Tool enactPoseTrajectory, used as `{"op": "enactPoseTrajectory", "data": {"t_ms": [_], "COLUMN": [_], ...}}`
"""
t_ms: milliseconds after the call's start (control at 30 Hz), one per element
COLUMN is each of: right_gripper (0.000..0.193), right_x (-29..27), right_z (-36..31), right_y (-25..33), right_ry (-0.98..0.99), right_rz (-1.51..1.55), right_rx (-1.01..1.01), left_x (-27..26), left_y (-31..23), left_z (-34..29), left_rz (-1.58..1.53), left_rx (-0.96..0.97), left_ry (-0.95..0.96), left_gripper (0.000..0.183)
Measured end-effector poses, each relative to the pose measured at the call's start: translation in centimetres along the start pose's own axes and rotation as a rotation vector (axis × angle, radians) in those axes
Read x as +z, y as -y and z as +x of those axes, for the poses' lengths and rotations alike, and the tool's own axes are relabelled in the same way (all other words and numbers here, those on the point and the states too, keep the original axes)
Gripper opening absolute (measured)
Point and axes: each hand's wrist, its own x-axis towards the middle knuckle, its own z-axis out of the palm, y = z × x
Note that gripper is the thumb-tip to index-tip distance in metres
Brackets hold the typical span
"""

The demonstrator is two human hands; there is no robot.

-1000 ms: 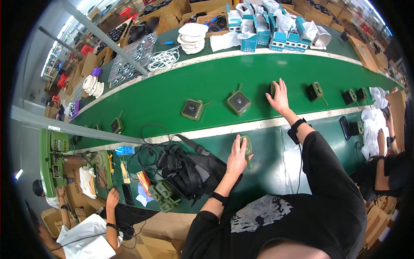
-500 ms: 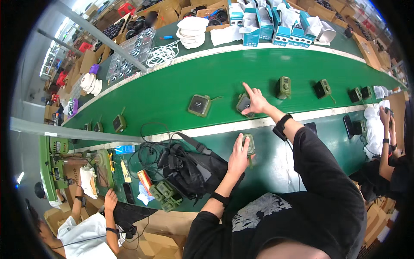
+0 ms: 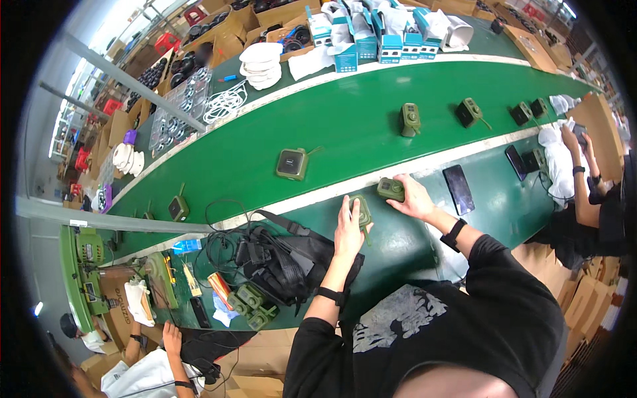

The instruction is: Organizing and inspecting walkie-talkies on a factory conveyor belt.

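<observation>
My left hand [image 3: 348, 231] is closed round a small olive-green box-shaped portable speaker [image 3: 362, 209] with a strap loop, at the near edge of the green belt. Just to its right, my right hand [image 3: 417, 199] grips a second green speaker [image 3: 389, 190], its knobbed face turned up. Both are over the bench, a short gap apart. Farther off on the belt [image 3: 352, 139] lies another speaker [image 3: 292, 164] with a dark front. A further one [image 3: 410, 119] stands upright beyond my right hand.
A black bag [image 3: 279, 259] with cables lies left of my hands, beside several clustered green speakers [image 3: 252, 305]. To the right is a phone [image 3: 458, 190]. Blue boxes [image 3: 391, 48] line the far side. Co-workers' hands are at both sides, one near a green machine [image 3: 83, 278].
My right hand has come back from the belt to the bench, bringing a speaker with it. My left hand keeps its hold on its speaker. The whole view has shifted.
</observation>
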Motion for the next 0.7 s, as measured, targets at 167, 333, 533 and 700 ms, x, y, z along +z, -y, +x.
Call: {"op": "enactPoseTrajectory", "data": {"t_ms": [167, 333, 533, 700], "right_gripper": [0.067, 0.058, 0.054, 0.054], "right_x": [-1.6, -0.7, -0.3, -0.4], "right_z": [-1.9, -3.6, -4.2, -3.8], "right_y": [2.3, 2.1, 2.0, 2.5], "right_ry": [0.160, 0.098, 0.090, 0.129], "right_rz": [-0.256, -0.239, -0.223, -0.233], "right_rx": [0.026, -0.014, -0.031, 0.003], "left_x": [0.1, 0.0, 0.0, 0.0], "left_y": [0.4, 0.2, 0.0, 0.1], "left_z": [-0.1, 0.0, -0.1, -0.2], "left_rz": [0.029, 0.051, 0.060, 0.052], "left_rx": [0.014, 0.016, -0.001, -0.005], "left_ry": [-0.015, -0.009, -0.005, -0.008], "left_gripper": [0.092, 0.092, 0.091, 0.091]}}
